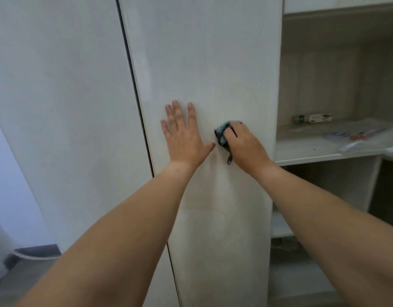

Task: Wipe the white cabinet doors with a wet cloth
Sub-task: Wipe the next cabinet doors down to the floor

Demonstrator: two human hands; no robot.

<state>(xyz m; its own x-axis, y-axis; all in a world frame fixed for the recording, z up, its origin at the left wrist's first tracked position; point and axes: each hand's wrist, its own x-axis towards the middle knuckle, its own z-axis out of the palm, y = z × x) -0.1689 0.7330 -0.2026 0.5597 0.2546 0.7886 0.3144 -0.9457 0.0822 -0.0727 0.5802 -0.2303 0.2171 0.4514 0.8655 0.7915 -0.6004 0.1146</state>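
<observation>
Two tall white cabinet doors fill the view: the right door [204, 63] and the left door [62, 85], split by a dark vertical gap. My left hand [183, 136] lies flat on the right door with its fingers spread and straight. Just to its right, my right hand [242, 142] grips a bunched dark blue cloth [222, 136] and holds it against the same door. A strip of the cloth hangs below the hand. Most of the cloth is hidden under my fingers.
Open shelves [324, 149] adjoin the right door on the right. On one shelf lie a small bottle [298, 118], a small box [320, 117] and a plastic bag [364, 135]. Grey floor [25, 275] shows at the lower left.
</observation>
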